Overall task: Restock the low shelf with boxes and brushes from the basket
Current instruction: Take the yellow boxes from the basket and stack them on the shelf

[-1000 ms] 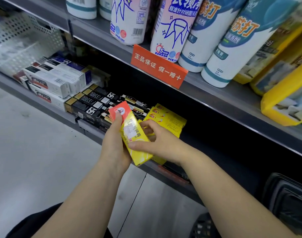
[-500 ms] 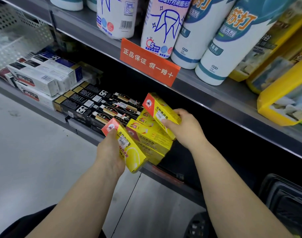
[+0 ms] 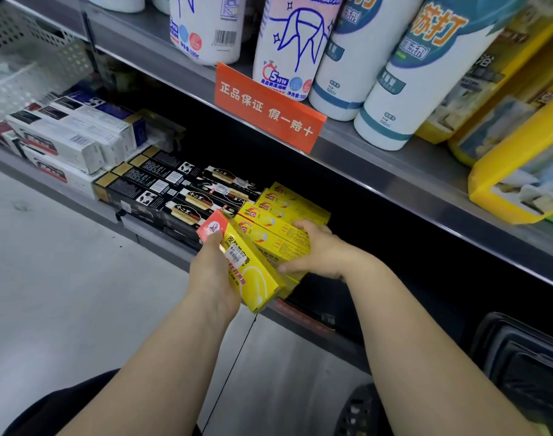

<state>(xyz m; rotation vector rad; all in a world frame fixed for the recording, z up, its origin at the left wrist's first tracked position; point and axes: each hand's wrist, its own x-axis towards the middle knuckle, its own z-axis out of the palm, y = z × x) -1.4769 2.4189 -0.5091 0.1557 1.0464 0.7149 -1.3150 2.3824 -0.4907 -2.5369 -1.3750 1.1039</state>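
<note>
The right hand [image 3: 319, 250] has set down its box since half a second ago and now presses on the stacked yellow cardboard boxes [image 3: 281, 221] at the grey metal low shelf [image 3: 162, 237] edge. The left hand [image 3: 213, 272] grips a tilted yellow red-ended box [image 3: 246, 269] beside them.

Grey metal shelving [image 3: 379, 158], pale grey tiled floor [image 3: 64, 294], even light.

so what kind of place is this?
Most likely a shop aisle: metal shelves stocked with many identical yellow boxes, rows of cleaner bottles, and an orange shelf-edge sign.
</note>
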